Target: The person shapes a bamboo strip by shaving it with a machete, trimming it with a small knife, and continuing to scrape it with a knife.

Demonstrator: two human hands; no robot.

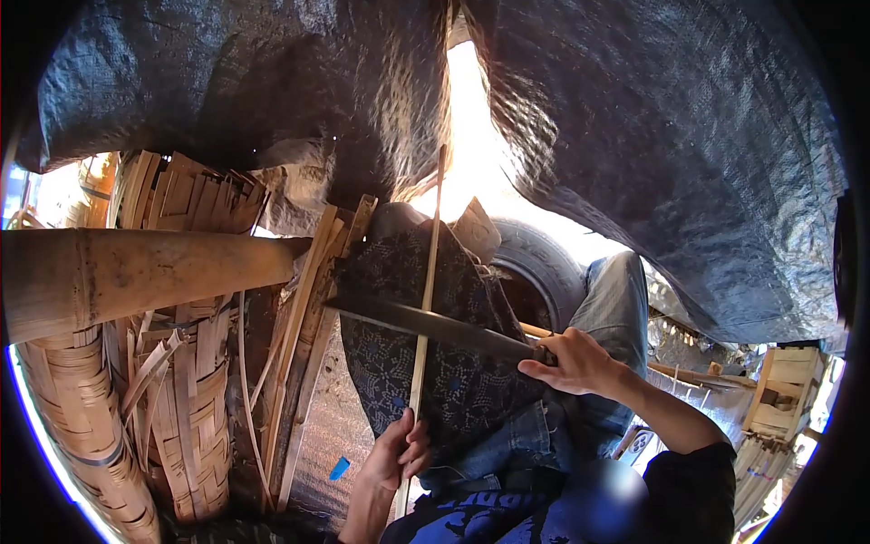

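Observation:
My left hand (396,455) is closed around a long, thin bamboo strip (422,349), which stands nearly upright in the view and runs from my chest up toward the gap in the sheets. In my right hand (580,363) is the handle of a long-bladed knife (426,321). Its dark blade points left and crosses the strip above my left hand, seeming to touch it. A dark flower-patterned cloth (390,272) covers my lap and one leg beneath both. My other leg, in jeans (612,308), is bent at the right.
A thick bamboo pole (172,276) juts in from the left. Under it stand rolls of woven bamboo (82,408), with split bamboo slats (304,381) beside my lap. A tyre (535,258) lies ahead. Dark plastic sheets (671,136) hang overhead. A wooden crate (784,390) is at right.

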